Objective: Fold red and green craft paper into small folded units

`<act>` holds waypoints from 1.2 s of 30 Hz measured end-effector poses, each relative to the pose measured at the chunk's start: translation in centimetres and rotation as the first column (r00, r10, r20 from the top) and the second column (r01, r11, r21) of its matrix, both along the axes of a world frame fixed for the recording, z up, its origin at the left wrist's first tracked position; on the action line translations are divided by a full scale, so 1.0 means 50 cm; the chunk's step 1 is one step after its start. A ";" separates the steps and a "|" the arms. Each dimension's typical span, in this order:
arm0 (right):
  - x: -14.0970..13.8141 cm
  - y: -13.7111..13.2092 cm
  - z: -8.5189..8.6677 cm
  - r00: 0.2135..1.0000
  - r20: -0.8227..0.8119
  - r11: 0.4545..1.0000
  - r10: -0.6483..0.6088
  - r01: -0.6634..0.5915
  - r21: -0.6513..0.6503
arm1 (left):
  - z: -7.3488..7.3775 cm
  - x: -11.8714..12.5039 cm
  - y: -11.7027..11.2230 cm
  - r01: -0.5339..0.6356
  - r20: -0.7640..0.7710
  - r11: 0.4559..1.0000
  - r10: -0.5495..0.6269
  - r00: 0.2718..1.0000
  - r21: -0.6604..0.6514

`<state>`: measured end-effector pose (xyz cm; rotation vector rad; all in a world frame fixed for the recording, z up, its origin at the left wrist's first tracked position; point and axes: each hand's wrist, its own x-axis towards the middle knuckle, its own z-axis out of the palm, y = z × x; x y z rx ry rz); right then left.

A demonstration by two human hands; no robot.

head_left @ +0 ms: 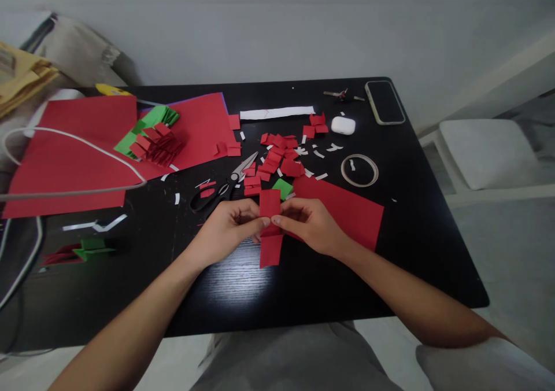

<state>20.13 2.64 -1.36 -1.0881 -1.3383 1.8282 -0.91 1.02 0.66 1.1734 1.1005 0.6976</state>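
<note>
Between both hands is a folded red paper strip [270,252], its lower end hanging toward the table's front edge. My left hand [232,226] pinches its left side, thumb on top. From the other side my right hand [310,223] pinches it too, and the two thumb tips nearly meet at a fold. Just beyond the strip lie a small green paper piece [283,189] and a pile of folded red paper pieces [277,154]. Black-handled scissors [234,177] rest partly open, left of the pile. A red paper sheet [347,211] lies partly under my right hand.
Large red sheets [73,154] cover the left side, bearing a green folded stack [147,126]; a white cable [87,138] crosses them. At right are a tape roll [359,170], a white earbud case [343,125] and a phone [385,102]. White scraps are scattered on the black table [329,298].
</note>
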 end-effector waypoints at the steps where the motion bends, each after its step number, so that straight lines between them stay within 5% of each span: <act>1: 0.000 0.000 0.000 1.000 0.005 1.000 0.004 -0.004 0.007 | 0.001 0.001 0.000 -0.001 0.001 1.000 0.001 1.000 0.003; 22: -0.007 -0.005 -0.006 0.998 -0.057 1.000 0.001 -0.001 -0.006 | -0.011 0.010 -0.010 -0.033 -0.031 0.997 0.036 0.999 0.072; 29: 0.005 0.007 -0.001 0.999 -0.038 0.998 -0.039 0.038 -0.044 | -0.005 -0.006 0.003 -0.126 -0.052 0.987 0.131 0.990 0.098; 36: -0.005 -0.001 -0.002 0.995 -0.091 0.998 -0.034 0.030 -0.046 | -0.005 0.005 -0.005 -0.062 -0.024 0.996 0.064 0.998 0.056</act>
